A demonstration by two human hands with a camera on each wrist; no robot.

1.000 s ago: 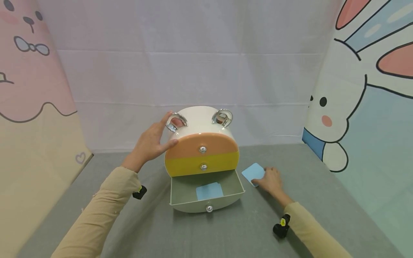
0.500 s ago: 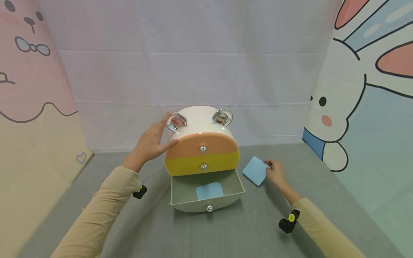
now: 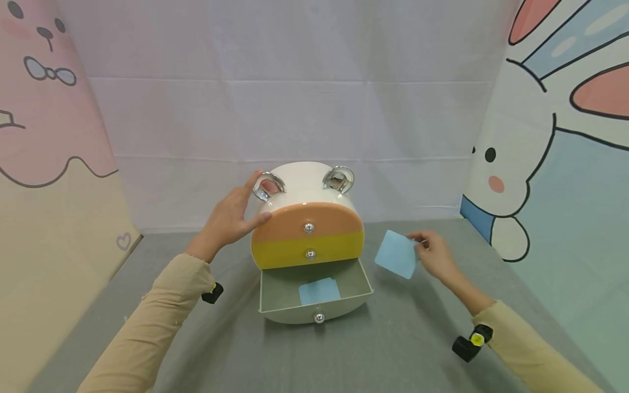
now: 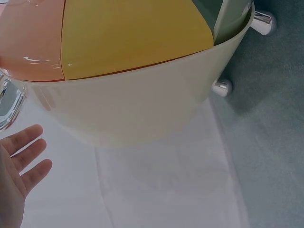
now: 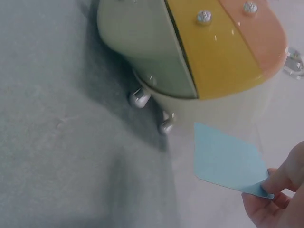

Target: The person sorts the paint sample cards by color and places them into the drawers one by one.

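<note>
A rounded white drawer box (image 3: pixel 307 180) with silver ear-like rings stands mid-table. Its orange drawer (image 3: pixel 280 225) and yellow drawer (image 3: pixel 280 254) are pushed in, while the green bottom drawer (image 3: pixel 290 312) is pulled out. Inside that drawer lie light blue cards (image 3: pixel 319 291). My left hand (image 3: pixel 228 218) rests on the box's upper left, thumb at the orange front and fingers by the left ring; the left wrist view shows several spread fingers (image 4: pixel 29 152). To the right of the box, my right hand (image 3: pixel 434 255) pinches a light blue card (image 3: pixel 397 254) by its corner, above the table.
A grey cloth covers the table (image 3: pixel 314 365). Behind it hangs a white cloth (image 3: pixel 295 109), with cartoon-printed panels at the left (image 3: pixel 54 136) and right (image 3: pixel 580 191). Silver ball feet (image 5: pixel 140 97) hold up the box.
My right hand has lifted the blue card off the table and drawn it slightly up and to the right, its grip now at the card's corner. The left hand and box stay put.
</note>
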